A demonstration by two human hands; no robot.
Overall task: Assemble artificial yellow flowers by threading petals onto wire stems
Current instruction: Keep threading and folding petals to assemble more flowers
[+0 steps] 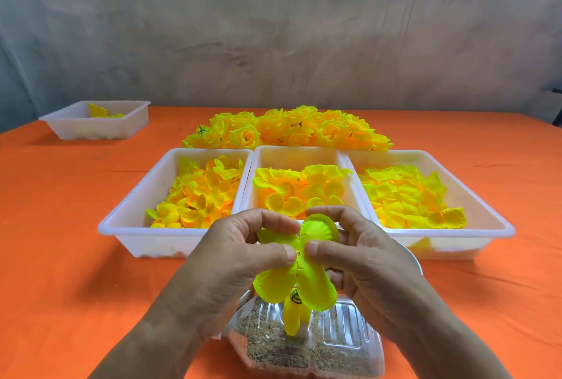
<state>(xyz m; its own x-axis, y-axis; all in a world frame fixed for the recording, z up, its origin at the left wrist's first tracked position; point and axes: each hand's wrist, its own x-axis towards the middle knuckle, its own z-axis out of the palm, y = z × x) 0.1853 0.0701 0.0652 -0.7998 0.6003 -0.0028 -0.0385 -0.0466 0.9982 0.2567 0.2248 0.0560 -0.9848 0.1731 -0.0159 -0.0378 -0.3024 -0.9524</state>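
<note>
Both hands meet in front of me over a yellow-green petal piece (313, 284) with several rounded lobes. My left hand (240, 260) pinches it between thumb and forefinger at its centre, and my right hand (362, 260) pinches it from the other side. Below it a partly built yellow flower (292, 314) stands upright in a clear plastic box (343, 339) with sandy grains inside. The wire stem is hidden by the petals. Three white trays of loose yellow petals stand behind: left (133, 214), middle (299, 152), right (489, 217).
A heap of finished yellow roses (286, 127) lies behind the trays on the orange tablecloth (60, 257). A smaller white tray (70, 129) with a few petals sits at the far left. A grey wall closes the back.
</note>
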